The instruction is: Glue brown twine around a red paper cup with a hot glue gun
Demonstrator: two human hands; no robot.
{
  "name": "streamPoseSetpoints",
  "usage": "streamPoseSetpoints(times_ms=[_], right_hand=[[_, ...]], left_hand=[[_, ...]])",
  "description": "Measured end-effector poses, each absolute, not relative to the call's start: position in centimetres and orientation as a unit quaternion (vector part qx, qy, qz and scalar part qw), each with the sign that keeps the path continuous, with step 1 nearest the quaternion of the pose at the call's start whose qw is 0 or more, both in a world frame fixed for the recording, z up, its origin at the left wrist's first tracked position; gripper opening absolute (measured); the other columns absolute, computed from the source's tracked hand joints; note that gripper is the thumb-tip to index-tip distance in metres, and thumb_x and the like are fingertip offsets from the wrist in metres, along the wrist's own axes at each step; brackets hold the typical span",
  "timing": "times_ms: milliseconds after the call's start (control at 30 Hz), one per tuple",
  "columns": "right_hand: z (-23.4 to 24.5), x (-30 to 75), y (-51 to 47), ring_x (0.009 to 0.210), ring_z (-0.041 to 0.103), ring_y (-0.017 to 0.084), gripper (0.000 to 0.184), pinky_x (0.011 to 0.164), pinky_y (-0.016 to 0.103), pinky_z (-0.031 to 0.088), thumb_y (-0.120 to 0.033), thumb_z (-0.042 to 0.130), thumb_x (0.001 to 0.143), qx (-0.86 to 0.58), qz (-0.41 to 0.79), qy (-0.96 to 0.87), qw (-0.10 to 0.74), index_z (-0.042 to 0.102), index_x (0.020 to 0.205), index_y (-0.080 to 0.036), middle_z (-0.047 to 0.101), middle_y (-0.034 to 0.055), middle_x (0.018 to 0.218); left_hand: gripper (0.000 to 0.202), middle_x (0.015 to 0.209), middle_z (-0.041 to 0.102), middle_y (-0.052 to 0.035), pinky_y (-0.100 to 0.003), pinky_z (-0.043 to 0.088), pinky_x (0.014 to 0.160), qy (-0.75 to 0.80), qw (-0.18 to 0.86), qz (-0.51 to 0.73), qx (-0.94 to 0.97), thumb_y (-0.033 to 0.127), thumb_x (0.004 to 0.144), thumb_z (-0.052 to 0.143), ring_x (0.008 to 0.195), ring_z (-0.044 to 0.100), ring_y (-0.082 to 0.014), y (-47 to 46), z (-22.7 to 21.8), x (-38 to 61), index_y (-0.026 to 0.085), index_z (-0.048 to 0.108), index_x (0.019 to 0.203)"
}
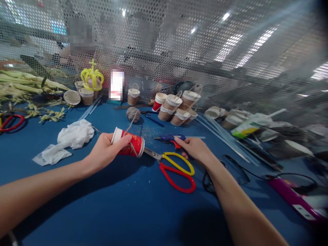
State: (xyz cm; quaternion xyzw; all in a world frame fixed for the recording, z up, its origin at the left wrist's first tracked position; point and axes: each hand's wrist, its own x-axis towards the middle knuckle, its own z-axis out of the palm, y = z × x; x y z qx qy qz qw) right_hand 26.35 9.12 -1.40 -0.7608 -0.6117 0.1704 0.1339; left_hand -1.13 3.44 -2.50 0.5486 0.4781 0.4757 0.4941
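Observation:
My left hand (109,148) is wrapped round a red paper cup (138,145) lying on its side in the air, its white rim towards the left. Grey twine crosses the cup and runs up to a ball of twine (133,114) on the table. My right hand (193,147) is closed at the rear of a blue glue gun (166,137) with an orange trigger; the nozzle points left and a clear stick juts from the back. Between my hands lie scissors (159,156) with one yellow and one red handle, their blades partly behind the cup.
Crumpled white cloth (75,135) lies at left. Twine-wrapped cups (167,107) stack at the back, near a yellow crown (92,77) and a lit phone (116,84). Clear glue sticks (225,138), a cable (238,164) and a purple power strip (292,198) are at right. A perforated screen (153,41) stands behind.

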Motion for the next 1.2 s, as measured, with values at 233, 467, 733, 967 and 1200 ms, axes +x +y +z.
streamPoseSetpoints(times_ms=[233,467,733,967,1200], right_hand=[[1.6,21.8,6.8,0.096,0.057,0.02,0.035,0.084,0.029,0.041,-0.038,0.034,0.087,-0.642,0.161,-0.733,0.156,0.065,0.088,-0.021,0.065,0.0048,0.101],[2.6,14.8,6.0,0.099,0.056,0.021,0.04,0.087,0.035,0.04,-0.047,0.036,0.085,-0.354,0.395,-0.826,0.192,0.065,0.091,-0.02,0.065,0.0057,0.102],[2.8,14.9,4.8,0.063,0.055,0.01,0.014,0.063,0.024,0.044,-0.029,0.061,0.072,-0.435,0.436,-0.701,0.36,0.061,0.074,-0.015,0.063,-0.0002,0.071],[2.6,17.0,4.7,0.056,0.049,0.006,0.013,0.057,0.021,0.04,-0.029,0.063,0.072,-0.428,0.412,-0.647,0.478,0.059,0.07,-0.016,0.06,-0.0029,0.064],[1.6,17.4,5.2,0.054,0.048,0.006,0.014,0.055,0.021,0.04,-0.028,0.065,0.07,-0.436,0.407,-0.62,0.51,0.058,0.068,-0.016,0.059,-0.0032,0.061]], left_hand=[[0.032,0.054,0.054,0.0014,-0.021,0.035,0.049,0.473,0.483,0.435,0.594,0.04,0.075,0.053,0.051,0.045,-0.0096,3.0,-2.7,-1.0,0.012,0.062,0.063],[0.03,0.051,0.056,0.0009,-0.021,0.036,0.046,0.459,0.486,0.417,0.616,0.039,0.073,0.056,0.047,0.047,-0.0106,2.5,-2.4,-0.9,0.013,0.059,0.057],[0.024,0.059,0.064,0.0007,-0.02,0.039,0.054,0.436,0.588,0.381,0.565,0.037,0.071,0.061,0.052,0.053,-0.0104,2.5,-1.6,-0.9,0.013,0.065,0.067],[0.012,0.065,0.069,-0.0004,-0.018,0.041,0.055,0.399,0.714,0.372,0.438,0.025,0.066,0.069,0.055,0.057,-0.0088,2.6,-1.2,-0.9,0.014,0.066,0.07],[0.008,0.06,0.068,0.0003,-0.018,0.041,0.052,0.418,0.718,0.351,0.431,0.023,0.067,0.068,0.051,0.057,-0.0085,2.2,-0.8,-0.7,0.015,0.067,0.068]])
